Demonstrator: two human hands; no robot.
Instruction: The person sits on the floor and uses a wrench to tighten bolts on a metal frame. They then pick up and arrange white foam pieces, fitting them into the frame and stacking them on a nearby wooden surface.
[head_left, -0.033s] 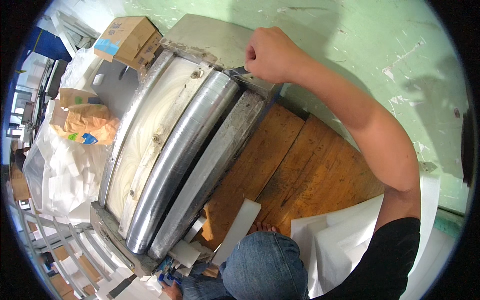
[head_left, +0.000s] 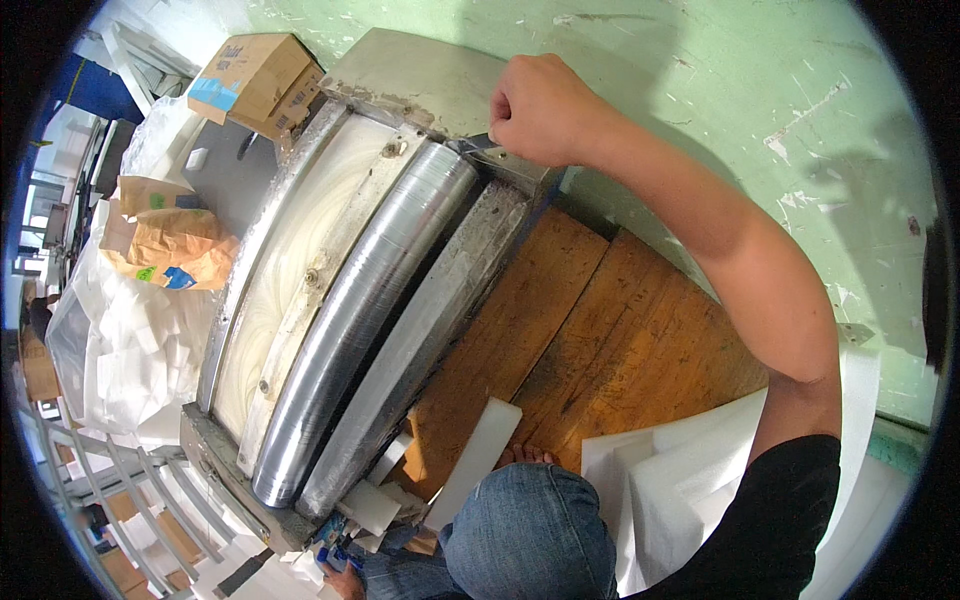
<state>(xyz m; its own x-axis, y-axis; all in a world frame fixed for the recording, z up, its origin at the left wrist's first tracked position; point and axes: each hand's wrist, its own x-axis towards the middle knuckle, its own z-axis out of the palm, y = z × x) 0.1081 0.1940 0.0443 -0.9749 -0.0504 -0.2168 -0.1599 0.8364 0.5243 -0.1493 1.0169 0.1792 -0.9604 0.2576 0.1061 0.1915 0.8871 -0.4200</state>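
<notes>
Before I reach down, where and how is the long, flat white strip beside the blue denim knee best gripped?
Probably pinch the white strip across its narrow far end, coming from above: that end shows clear against the brown wooden boards, while the blue denim knee crowds its near part.

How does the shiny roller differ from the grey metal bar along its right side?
Shape: the roller is rounded, while the bar has a flatter top.
Finish: the roller is bright and glossy; the bar looks duller and mottled.
Both are long and metallic-looking.
</notes>
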